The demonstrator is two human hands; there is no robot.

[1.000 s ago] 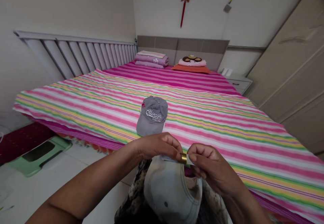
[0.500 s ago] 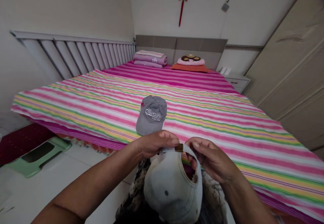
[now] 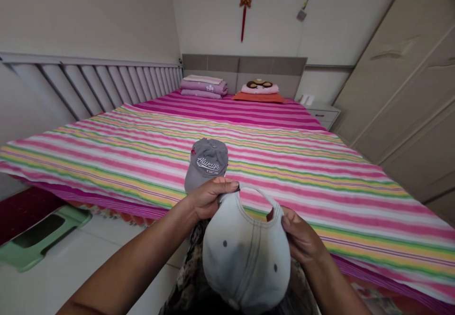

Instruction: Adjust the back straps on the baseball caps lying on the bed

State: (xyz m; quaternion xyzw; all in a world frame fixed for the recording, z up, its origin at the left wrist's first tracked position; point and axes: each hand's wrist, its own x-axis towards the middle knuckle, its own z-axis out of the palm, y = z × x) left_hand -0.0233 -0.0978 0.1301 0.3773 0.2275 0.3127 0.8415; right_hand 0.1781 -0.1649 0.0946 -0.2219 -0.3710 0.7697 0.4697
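A pale baseball cap is held over my lap, its back opening and strap turned up towards the bed. My left hand pinches the strap end at the left of the opening, thumb on top. On the other side, my right hand grips the cap's edge at the right of the opening, its fingers partly hidden behind the fabric. Just beyond my left hand, a grey baseball cap with white lettering and a small red mark lies on the striped bed sheet.
A grey rail runs along the bed's left side. Folded purple bedding and a pink and orange pile lie by the headboard. A green plastic stool stands on the floor at left; a nightstand is at right.
The pale cap has turned so its back faces up squarely, with both eyelets showing. My right hand has moved from the strap down to the cap's right edge. The view has shifted slightly.
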